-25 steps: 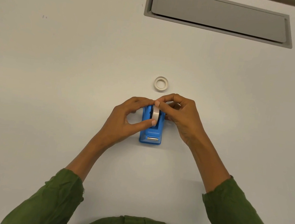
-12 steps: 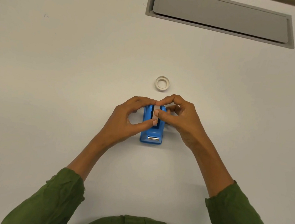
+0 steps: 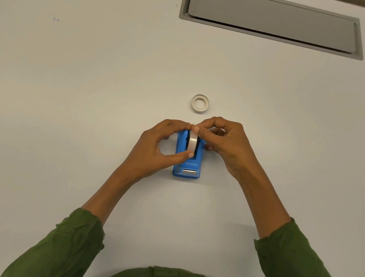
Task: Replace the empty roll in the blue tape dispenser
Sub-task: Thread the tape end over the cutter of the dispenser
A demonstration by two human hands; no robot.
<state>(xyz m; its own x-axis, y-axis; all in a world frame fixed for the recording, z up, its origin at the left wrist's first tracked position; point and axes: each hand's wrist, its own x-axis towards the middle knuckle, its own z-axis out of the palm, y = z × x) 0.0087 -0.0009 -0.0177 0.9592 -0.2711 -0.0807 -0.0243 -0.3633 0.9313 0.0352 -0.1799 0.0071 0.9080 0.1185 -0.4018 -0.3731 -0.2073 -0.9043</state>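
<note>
blue tape dispenser (image 3: pixel 188 162) stands on the white table (image 3: pixel 63 123), cutter nearest the person. tape roll (image 3: pixel 192 142) sits upright in its cradle. left hand (image 3: pixel 157 149) and right hand (image 3: pixel 227 143) both pinch the roll. empty core (image 3: pixel 200 103) lies beyond, apart.

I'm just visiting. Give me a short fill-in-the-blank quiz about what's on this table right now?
1. The plastic tape dispenser is coloured ____.
2. The white tape roll sits in the dispenser, pinched by the ____ hand.
3. The small empty white ring lies on the table, on the dispenser's ____ side from the person.

Answers: blue; left; far
</note>
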